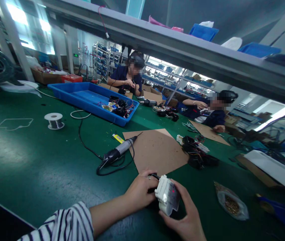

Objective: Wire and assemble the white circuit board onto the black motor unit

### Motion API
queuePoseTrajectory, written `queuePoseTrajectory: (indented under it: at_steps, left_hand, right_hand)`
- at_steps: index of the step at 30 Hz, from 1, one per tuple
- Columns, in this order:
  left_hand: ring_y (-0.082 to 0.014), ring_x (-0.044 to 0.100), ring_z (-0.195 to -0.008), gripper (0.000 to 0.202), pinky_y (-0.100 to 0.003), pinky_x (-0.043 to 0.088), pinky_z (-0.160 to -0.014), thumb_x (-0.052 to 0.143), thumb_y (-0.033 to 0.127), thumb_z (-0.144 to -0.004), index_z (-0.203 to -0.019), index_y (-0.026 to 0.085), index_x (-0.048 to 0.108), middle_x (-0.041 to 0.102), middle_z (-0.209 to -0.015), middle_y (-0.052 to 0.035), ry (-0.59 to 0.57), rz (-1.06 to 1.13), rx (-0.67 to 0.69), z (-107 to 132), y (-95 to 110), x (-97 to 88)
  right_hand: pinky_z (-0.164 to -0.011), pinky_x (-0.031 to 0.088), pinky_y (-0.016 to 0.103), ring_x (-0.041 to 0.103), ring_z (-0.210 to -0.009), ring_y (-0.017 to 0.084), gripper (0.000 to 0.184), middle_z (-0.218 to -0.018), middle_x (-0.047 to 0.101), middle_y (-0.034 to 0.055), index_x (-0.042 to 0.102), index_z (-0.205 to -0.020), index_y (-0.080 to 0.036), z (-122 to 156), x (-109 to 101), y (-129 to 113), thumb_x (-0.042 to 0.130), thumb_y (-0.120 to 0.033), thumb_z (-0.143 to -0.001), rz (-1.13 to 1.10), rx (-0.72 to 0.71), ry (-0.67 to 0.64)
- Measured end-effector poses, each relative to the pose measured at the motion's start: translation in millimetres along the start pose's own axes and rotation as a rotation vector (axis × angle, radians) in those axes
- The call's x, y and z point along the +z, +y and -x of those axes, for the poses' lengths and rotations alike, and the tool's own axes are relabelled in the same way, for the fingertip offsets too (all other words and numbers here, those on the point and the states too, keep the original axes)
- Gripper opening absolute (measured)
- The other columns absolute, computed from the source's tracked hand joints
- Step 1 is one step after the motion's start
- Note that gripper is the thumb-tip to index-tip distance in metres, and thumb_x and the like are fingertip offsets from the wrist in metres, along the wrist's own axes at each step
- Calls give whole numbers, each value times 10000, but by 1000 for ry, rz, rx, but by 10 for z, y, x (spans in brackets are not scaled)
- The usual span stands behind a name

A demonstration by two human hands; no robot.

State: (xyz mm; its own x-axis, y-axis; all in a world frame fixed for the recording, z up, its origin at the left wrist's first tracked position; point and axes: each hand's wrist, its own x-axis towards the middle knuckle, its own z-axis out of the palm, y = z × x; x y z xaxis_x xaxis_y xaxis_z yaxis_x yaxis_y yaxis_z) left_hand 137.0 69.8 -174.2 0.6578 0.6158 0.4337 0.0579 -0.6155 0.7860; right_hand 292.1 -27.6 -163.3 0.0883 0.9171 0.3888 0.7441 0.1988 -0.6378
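A small white plastic module (167,195) with a red spot on its face is held between both my hands just above the green table (32,160). My left hand (140,191), in a striped sleeve, grips its left side, where a black part shows. My right hand (185,214) cups it from below and from the right. A soldering iron (119,152) with a black cord lies on the table beyond my left hand, its tip resting on a brown cardboard sheet (155,150).
A blue tray (82,97) with wired parts stands further back, a solder spool (54,120) to its left. A pile of black wired parts (197,152) and a clear bag of small brass pieces (231,202) lie to the right. Two other people work across the table.
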Motion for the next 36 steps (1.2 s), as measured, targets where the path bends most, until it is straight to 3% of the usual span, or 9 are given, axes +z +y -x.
queuePoseTrajectory:
  at_steps: [3,8,12,17,20,24,26,29,36]
  left_hand:
    - [-199,435,-1181,324,-348,252,-1043,620,128,-660,-970,216,640,626,-1046,-25,24,10,-71,16,5,-26]
    - [-170,513,-1075,91,-293,281,-1028,597,142,-737,-775,192,662,652,-764,0,14,6,11,8,-22,1]
    - [-167,505,-1098,122,-274,323,-998,556,93,-740,-708,177,638,643,-727,-11,26,-25,4,8,-42,31]
    - [-187,452,-1189,195,-391,170,-1091,563,91,-700,-815,216,661,668,-930,16,-41,19,-25,25,20,-116]
    - [-159,557,-1061,308,-339,288,-1050,492,57,-681,-886,198,674,671,-944,8,77,132,-54,46,29,-279]
    - [-162,590,-979,315,-284,443,-890,458,133,-741,-990,134,650,652,-1009,-49,269,211,-353,46,6,-393]
    - [-161,598,-940,321,-285,453,-867,459,193,-783,-1045,119,629,643,-1028,-61,209,219,-404,26,17,-380]
    - [-158,590,-951,302,-269,443,-866,455,267,-827,-1014,131,649,642,-1037,-49,128,233,-335,-12,58,-322]
    - [-138,598,-887,294,-219,439,-791,438,311,-866,-914,146,677,663,-950,-21,120,263,-298,-33,83,-295]
  right_hand:
    - [-976,380,383,427,-1164,269,680,-1261,431,82,356,-1267,-216,2,-3,10,663,-322,-670,3,-10,11]
    - [-985,370,401,417,-1172,275,691,-1275,415,85,346,-1275,-224,9,-10,10,669,-320,-672,9,-3,-12]
    - [-982,371,416,405,-1183,285,690,-1286,405,90,347,-1275,-229,9,-6,21,669,-322,-672,26,8,-32]
    - [-961,387,402,433,-1160,287,682,-1266,432,81,364,-1270,-231,4,-2,33,665,-340,-668,70,-19,-30]
    - [-959,381,415,429,-1158,288,684,-1266,428,79,352,-1277,-242,-13,-3,17,659,-358,-677,138,-42,-43]
    - [-933,397,429,441,-1131,287,679,-1241,444,78,331,-1285,-254,-52,4,11,643,-352,-689,246,-121,-63]
    - [-904,418,422,457,-1107,288,695,-1223,462,79,325,-1295,-249,-67,13,22,643,-349,-684,300,-171,-61]
    - [-897,422,430,440,-1118,295,703,-1236,460,76,314,-1317,-249,-78,36,35,625,-337,-692,367,-248,-65]
    - [-915,417,432,410,-1132,287,718,-1250,445,72,284,-1327,-240,-118,39,3,612,-292,-690,404,-272,-93]
